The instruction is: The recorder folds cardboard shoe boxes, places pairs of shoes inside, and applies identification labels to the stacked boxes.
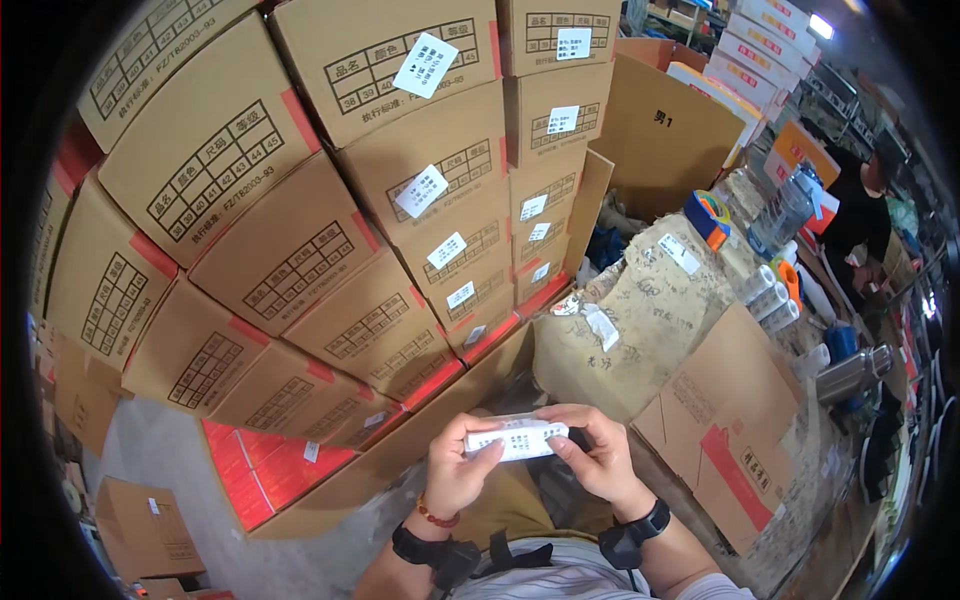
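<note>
Left hand (462, 472) and right hand (598, 456) pinch white labels (518, 440); seemingly partway: stickered cartons (425, 190) ahead, unstickered cartons (280, 255) (several) at left

Head cam, wide fisheye, L of worn pair, looks down & fwd from wearer's head ht. L hand (465, 470) & R hand (597, 458) close, low ctr; carton stacks (275, 215) near, upper L; person (858, 215) far off, upper R.

Stacked boxes (425, 135) left of the counter (640, 320)
Tape (713, 210) and a jug (785, 215) sit along the counter's right side, a flattened box (690, 400) at its near end, labels (517, 440) between left hand (462, 468) and right hand (595, 455) before its left corner.
</note>
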